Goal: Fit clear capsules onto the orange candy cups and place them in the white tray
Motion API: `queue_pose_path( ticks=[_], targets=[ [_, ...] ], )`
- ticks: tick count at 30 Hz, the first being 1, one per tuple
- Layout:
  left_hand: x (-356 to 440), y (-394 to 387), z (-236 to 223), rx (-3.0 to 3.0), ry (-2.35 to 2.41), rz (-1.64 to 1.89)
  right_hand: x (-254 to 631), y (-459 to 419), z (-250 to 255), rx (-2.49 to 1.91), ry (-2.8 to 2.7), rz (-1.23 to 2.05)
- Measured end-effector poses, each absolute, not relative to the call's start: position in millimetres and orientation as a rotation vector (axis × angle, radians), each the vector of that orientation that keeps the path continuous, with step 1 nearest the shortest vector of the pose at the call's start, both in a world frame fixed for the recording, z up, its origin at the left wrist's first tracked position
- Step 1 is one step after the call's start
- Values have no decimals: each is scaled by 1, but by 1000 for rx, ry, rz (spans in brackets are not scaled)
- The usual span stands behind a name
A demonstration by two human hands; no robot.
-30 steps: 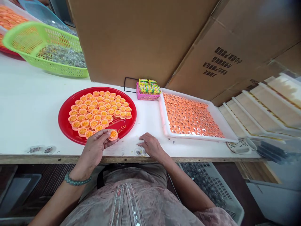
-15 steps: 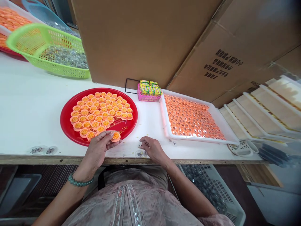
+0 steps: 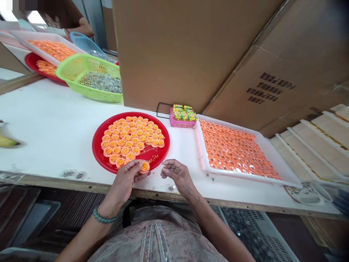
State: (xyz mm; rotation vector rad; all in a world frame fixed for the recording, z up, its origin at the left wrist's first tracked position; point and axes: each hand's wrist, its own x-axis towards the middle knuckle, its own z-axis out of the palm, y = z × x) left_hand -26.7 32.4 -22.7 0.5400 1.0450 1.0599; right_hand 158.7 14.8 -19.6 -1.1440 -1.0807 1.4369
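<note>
My left hand point(image 3: 125, 181) holds a small round orange plastic piece point(image 3: 145, 167) by its edge, its cup facing up with yellow beads inside. It is at the front rim of a red round tray point(image 3: 98, 160), which bears many similar orange pieces and a few loose yellow beads. To the right, my right hand point(image 3: 180, 176) is raised over the table, thumb and fingertips pinched together. Whatever is in that pinch, if anything, is too small to make out. Below it, a small clear piece with dark bits point(image 3: 170, 187) lies near the table edge.
A white tray point(image 3: 203, 160) of orange pieces under clear covers stands right. Behind are a pink basket point(image 3: 182, 123) of yellow packets and a cardboard wall point(image 3: 169, 54). A green basket point(image 3: 95, 95) of clear parts, a banana point(image 3: 8, 141) and another person's arm point(image 3: 81, 29) are left.
My view has swung left, bringing the banana and the other person into sight. My right hand has risen from the table edge, away from the clear piece, towards the orange piece in my left hand.
</note>
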Motion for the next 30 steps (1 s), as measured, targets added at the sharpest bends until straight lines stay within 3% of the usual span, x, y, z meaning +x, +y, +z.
queue_pose_path(
  ticks=[6, 12, 30],
  targets=[
    [-32, 26, -15, 542, 1034, 1124, 141, 26, -12, -1314, -1245, 1391],
    [-47, 29, -15, 518, 1054, 1195, 127, 43, -8, -1359, -1632, 1130],
    [-50, 29, -21, 526, 994, 1136, 114, 36, 1, -1258, -1186, 1377]
  ],
)
